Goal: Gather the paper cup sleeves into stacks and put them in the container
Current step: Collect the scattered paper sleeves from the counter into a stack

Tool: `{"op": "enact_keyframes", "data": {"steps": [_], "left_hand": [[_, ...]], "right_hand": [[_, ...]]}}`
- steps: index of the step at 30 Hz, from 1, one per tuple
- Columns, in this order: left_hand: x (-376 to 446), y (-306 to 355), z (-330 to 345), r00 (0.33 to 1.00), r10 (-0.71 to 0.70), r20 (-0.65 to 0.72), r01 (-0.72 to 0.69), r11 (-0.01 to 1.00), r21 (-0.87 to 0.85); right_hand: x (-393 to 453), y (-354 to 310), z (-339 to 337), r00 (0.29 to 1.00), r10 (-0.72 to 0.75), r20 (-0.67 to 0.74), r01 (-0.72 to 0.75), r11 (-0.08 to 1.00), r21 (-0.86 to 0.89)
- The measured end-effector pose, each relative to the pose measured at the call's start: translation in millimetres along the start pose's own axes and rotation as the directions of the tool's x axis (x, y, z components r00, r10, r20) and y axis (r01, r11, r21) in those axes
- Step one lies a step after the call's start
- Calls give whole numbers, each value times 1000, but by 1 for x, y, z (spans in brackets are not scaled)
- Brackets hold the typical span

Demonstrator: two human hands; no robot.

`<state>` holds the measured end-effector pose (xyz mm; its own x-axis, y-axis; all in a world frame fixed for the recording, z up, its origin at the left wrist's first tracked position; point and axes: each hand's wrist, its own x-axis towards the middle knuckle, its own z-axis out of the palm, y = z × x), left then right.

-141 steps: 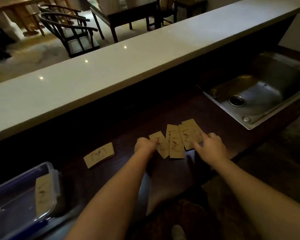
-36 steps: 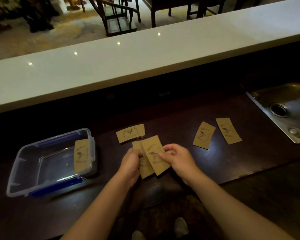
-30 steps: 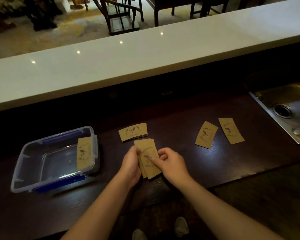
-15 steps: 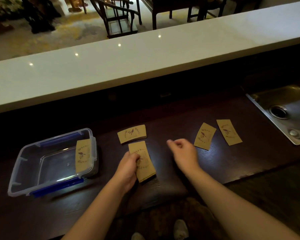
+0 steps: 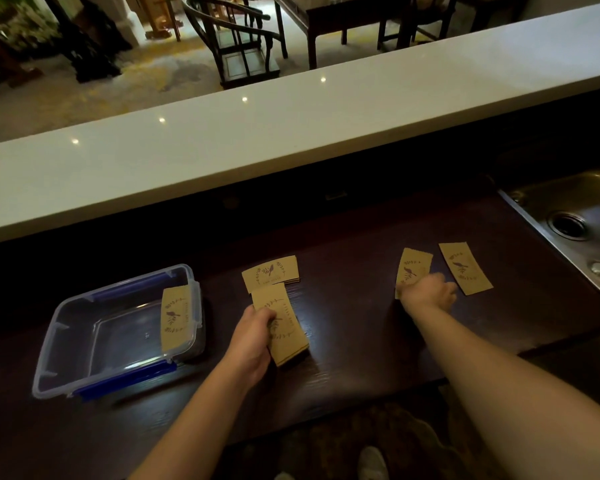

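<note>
Fingers of left hand [image 5: 253, 336]: curled round a sleeve stack [image 5: 283, 329] near the counter's [image 5: 343, 341] front edge. Right hand [image 5: 430, 294]: fingers bent down onto the near end of a single sleeve [image 5: 413, 268]; whether pinched, cannot tell. Loose sleeve [image 5: 465, 268]: just beside, toward the sink [image 5: 575, 220]. Second stack [image 5: 269, 273]: behind the held one. Container [image 5: 115, 334]: left end, one sleeve propped against its right wall [image 5: 174, 317].

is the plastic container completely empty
No, one paper sleeve leans against the right inner wall of the container.
</note>
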<state>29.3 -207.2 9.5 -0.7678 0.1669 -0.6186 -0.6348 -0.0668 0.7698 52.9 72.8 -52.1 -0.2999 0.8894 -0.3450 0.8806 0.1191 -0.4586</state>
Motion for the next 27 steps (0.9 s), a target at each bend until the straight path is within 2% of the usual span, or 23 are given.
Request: {"op": "enact_keyframes", "data": {"steps": [3, 5, 7, 9, 12, 15, 18, 23, 27], "left_hand": [[-1, 3, 1, 1000, -1, -10, 1, 1000, -12], [-2, 5, 3, 1000, -11, -11, 11, 1000, -18], [-3, 6, 7, 1000, -24, -16, 24, 999, -22], [-3, 6, 9, 999, -38, -22, 38, 999, -31], [-3, 6, 14, 998, -64, -22, 62, 995, -72], [-4, 5, 17, 997, -71, -16, 69, 991, -113], [-4, 3, 16, 999, -50, -4, 50, 993, -107], [-3, -3, 13, 1000, -25, 4, 25, 999, -23], [-3, -7, 13, 1000, -15, 6, 15, 999, 33]], "right_hand": [[4, 0, -7, 991, -131, -14, 132, 990, 47], [-1, -4, -9, 986, -164, 33, 152, 961, 231], [-23, -15, -15, 958, -190, 216, 30, 812, 583], [-52, -25, -21, 852, -349, 391, -84, 646, 759], [-98, -26, -21, 653, -552, 519, -18, 674, 739], [-133, -18, -12, 542, -598, 590, 102, 744, 661], [-150, -14, -5, 541, -635, 552, 300, 758, 579], [-157, -14, -1, 519, -736, 435, 610, 675, 414], [-159, -13, 1, 478, -794, 375, 724, 599, 343]]}}
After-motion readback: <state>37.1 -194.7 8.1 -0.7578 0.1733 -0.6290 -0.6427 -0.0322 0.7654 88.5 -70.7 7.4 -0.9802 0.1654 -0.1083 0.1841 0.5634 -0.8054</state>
